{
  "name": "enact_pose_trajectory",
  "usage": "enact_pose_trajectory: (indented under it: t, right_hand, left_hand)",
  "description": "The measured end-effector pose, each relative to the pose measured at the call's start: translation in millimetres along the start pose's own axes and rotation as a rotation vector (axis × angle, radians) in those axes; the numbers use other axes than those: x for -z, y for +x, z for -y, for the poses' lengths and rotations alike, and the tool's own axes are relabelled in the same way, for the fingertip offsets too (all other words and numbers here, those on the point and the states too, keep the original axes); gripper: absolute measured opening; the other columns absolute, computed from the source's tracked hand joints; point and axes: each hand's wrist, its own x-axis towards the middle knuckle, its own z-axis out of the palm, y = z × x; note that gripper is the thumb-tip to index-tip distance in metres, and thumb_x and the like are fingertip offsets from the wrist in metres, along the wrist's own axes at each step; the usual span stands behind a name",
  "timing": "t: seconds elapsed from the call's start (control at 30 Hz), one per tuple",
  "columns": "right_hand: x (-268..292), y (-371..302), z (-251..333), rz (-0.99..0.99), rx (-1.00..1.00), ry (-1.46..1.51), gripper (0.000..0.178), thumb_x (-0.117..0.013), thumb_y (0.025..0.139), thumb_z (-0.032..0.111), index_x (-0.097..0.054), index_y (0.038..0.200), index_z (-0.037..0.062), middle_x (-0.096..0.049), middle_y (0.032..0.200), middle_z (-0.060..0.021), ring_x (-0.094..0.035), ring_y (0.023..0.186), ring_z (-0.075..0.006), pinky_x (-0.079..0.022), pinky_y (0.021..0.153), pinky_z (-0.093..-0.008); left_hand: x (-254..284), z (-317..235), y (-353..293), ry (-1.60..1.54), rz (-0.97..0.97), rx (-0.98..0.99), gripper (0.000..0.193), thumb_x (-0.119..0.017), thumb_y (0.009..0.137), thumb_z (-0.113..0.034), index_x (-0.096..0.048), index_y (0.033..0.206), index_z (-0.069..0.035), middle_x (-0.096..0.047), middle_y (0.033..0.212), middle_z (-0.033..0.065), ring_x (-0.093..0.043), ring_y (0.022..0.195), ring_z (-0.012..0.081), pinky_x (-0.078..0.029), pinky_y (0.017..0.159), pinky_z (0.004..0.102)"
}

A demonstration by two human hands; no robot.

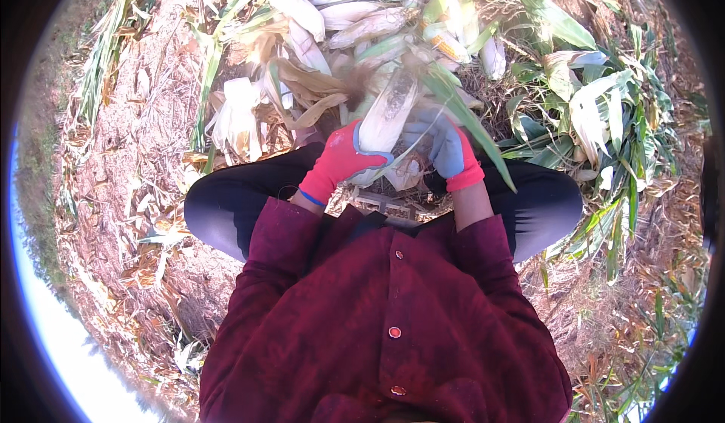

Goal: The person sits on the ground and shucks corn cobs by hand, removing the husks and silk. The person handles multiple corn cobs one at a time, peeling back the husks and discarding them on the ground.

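An ear of corn (389,113) in a pale husk stands tilted in front of me, its dark, blurred tip pointing away. My left hand (349,155), in a red and grey glove, is closed round its lower part. My right hand (445,145), gloved the same way, is at the ear's right side. Its fingers curl in toward the ear and look closed on husk there, though they are partly blurred. A long green leaf (472,121) slants past the right hand. More pale husk hangs below the ear, between the hands.
Several husked ears (362,15) lie heaped beyond my hands. One partly bare ear (451,45) shows yellow kernels. Loose dry husks (238,117) lie at the left, green stalks and leaves (596,106) at the right. My crossed legs (234,196) flank the work, over straw-littered soil.
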Motion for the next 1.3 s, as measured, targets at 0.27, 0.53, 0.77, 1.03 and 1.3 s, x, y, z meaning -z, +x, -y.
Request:
enact_pose_trajectory:
  t: [0.27,0.53,0.77,1.03,1.3]
  right_hand:
    - [-13.1,9.8,-3.9,-0.277,0.121,-0.328,0.048,-0.061,0.09,0.029,-0.049,0.127,0.0004,-0.062,0.111,-0.0122,-0.062,0.098,-0.0179,-0.048,0.084,-0.0287]
    - [-12.5,17.3,-19.8,-0.269,0.293,-0.646,0.049,-0.066,0.087,0.022,-0.051,0.126,-0.003,-0.063,0.11,-0.0092,-0.057,0.096,-0.0111,-0.047,0.084,-0.0269]
    - [-16.6,7.8,-16.9,-0.402,0.267,-0.594,0.028,-0.063,0.089,0.02,-0.064,0.107,-0.0007,-0.063,0.077,0.0016,-0.055,0.066,-0.0035,-0.047,0.059,-0.022]
    - [-23.5,2.6,-11.1,-0.431,0.228,-0.561,0.021,-0.06,0.091,0.023,-0.066,0.098,0.0034,-0.058,0.07,0.0045,-0.051,0.061,-0.0016,-0.043,0.052,-0.0203]
    - [-14.2,7.1,-20.4,-0.405,0.18,-0.258,0.023,-0.057,0.093,0.022,-0.065,0.102,0.0025,-0.062,0.082,0.0015,-0.056,0.07,-0.0045,-0.047,0.062,-0.0213]
  left_hand:
    - [-35.0,24.8,-7.8,-0.09,-0.172,0.187,0.078,-0.084,0.057,-0.037,-0.054,0.119,0.0,-0.064,0.107,0.0161,-0.063,0.097,0.0262,-0.048,0.085,0.0365]
    - [-46.0,24.3,-7.5,0.196,-0.165,0.137,0.085,-0.082,0.054,-0.045,-0.051,0.12,0.0,-0.06,0.111,0.0195,-0.06,0.102,0.0327,-0.048,0.084,0.0393]
    - [-47.4,28.3,-6.9,0.353,-0.179,0.106,0.09,-0.082,0.055,-0.044,-0.048,0.126,-0.002,-0.057,0.116,0.0186,-0.057,0.107,0.0323,-0.046,0.089,0.0389]
    - [-44.9,29.6,-7.8,0.324,-0.147,0.097,0.09,-0.08,0.054,-0.045,-0.047,0.126,-0.002,-0.057,0.115,0.0199,-0.058,0.104,0.0328,-0.047,0.087,0.0394]
    - [-47.1,18.5,-5.5,0.399,-0.262,0.011,0.086,-0.083,0.057,-0.037,-0.047,0.125,0.0,-0.058,0.115,0.0171,-0.057,0.106,0.0302,-0.046,0.09,0.037]
